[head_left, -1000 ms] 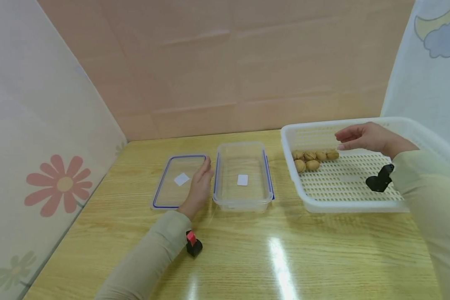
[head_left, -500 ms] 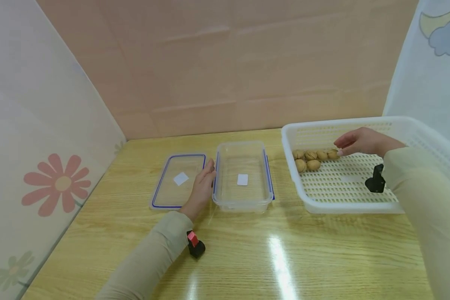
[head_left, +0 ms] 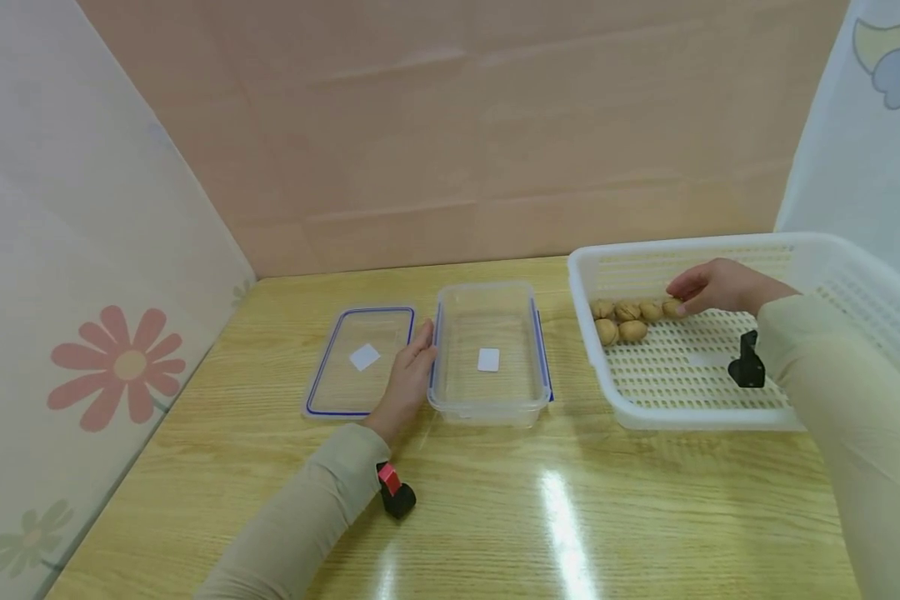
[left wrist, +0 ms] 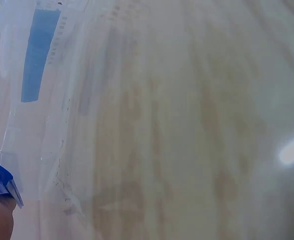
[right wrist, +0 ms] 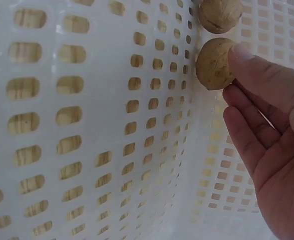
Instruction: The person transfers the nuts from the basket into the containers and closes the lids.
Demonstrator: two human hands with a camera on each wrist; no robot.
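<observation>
The person's right hand (head_left: 720, 286) was inside the white perforated plastic basket (head_left: 727, 417) at the right of the pale wooden table (head_left: 570, 517). Its fingertips (right wrist: 242, 52) touched the rightmost round brown walnut (head_left: 673, 309) of a row lying along the basket's far wall. In the right wrist view the fingers lay against that walnut (right wrist: 214, 64), only lightly curved and not wrapped round it, with the other fingers relaxed below. Three more walnuts (head_left: 627, 311) continued the row toward the basket's left wall, and two walnuts (head_left: 620, 332) sat just in front of them.

The left hand (head_left: 407, 382) rested on the table between the flat clear lid with a blue rim (head_left: 360, 360) and the clear rectangular plastic container with blue side clasps (head_left: 490, 354). Its straight fingers lay against the container's left wall, holding nothing. The container stood open at the middle of the table, just left of the basket, with the lid flat beside it. The left wrist view was blurred, showing only clear plastic, a blue clasp (left wrist: 1, 181) and the wood.
</observation>
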